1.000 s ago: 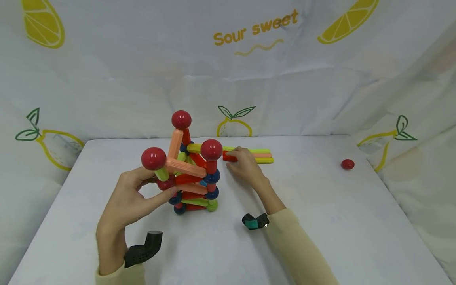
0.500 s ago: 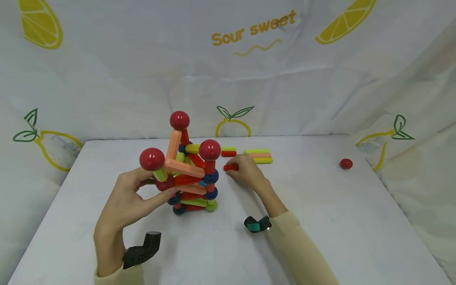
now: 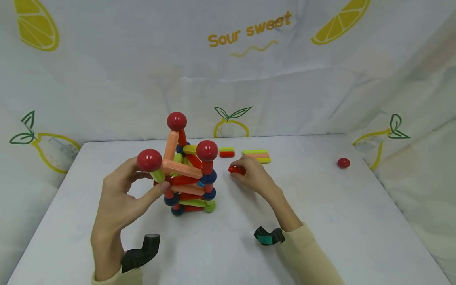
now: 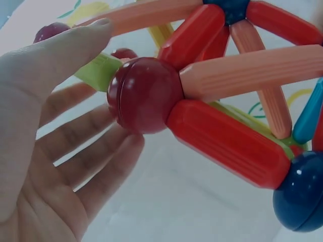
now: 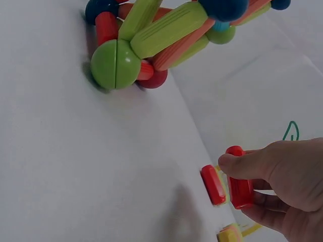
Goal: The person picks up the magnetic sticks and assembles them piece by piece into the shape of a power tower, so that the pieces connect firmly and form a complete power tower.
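A tower of magnetic sticks and balls [image 3: 183,169] stands left of centre in the head view, with red balls on top. Around its near left corner is my left hand [image 3: 119,198]. In the left wrist view its fingers are loosely straight, fingertips right at a dark red ball [image 4: 149,96], while the thumb crosses over a light green stick [image 4: 98,73]. My right hand [image 3: 257,176], right of the tower, pinches a short red magnetic stick [image 5: 239,189] between thumb and fingers. In the right wrist view that stick is apart from the tower.
Behind the right hand lie a second short red stick [image 3: 227,154] and a few longer sticks [image 3: 255,151] in green, salmon and yellow. A loose red ball [image 3: 343,163] is at the far right of the white table [image 3: 320,221]. A lemon-print cloth [image 3: 142,79] hangs behind.
My right hand has drawn the short red stick out of the row of sticks, toward me and slightly right. My left thumb has shifted slightly up and left at the tower's corner.
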Demonstrator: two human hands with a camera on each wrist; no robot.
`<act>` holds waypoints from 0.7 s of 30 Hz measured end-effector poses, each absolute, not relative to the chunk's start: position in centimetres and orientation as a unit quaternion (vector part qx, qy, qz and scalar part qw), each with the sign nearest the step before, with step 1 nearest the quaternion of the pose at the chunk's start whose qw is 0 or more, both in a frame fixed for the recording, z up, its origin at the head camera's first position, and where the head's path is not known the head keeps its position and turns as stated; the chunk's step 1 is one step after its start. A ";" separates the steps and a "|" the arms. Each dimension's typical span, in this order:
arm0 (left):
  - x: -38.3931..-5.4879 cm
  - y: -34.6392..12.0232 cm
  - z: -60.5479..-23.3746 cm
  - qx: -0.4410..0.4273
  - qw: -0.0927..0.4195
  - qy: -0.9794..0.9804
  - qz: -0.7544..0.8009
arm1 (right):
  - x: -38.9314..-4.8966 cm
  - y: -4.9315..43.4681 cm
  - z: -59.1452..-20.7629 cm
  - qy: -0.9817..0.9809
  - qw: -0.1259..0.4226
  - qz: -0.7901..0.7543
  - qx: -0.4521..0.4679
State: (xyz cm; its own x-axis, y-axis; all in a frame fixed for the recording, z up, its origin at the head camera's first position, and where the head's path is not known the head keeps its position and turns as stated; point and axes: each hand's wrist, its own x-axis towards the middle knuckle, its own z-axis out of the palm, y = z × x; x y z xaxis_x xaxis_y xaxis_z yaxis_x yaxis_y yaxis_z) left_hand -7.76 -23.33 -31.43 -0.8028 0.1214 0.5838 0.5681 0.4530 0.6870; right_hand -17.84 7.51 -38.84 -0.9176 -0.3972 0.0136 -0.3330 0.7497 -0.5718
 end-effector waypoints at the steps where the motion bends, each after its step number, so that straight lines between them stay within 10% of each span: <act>1: -7.7 -23.3 -31.4 -0.214 0.243 -0.814 -0.483 | -17.6 7.6 -38.4 0.932 0.049 -0.300 -0.200; 21: -8.0 -22.3 -31.0 -0.247 0.310 -0.759 -0.517 | -13.6 7.0 -23.9 0.853 -0.225 -0.329 -0.337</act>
State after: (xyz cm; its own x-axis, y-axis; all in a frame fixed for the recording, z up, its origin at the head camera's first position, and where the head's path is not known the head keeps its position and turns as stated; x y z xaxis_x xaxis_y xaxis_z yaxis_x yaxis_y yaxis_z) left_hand -8.03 -22.33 -31.00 -0.6864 0.0542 0.7252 0.6946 0.3444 0.6316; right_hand -13.60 6.96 -23.92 -0.6722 -0.4267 0.6051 -0.7227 0.5559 -0.4107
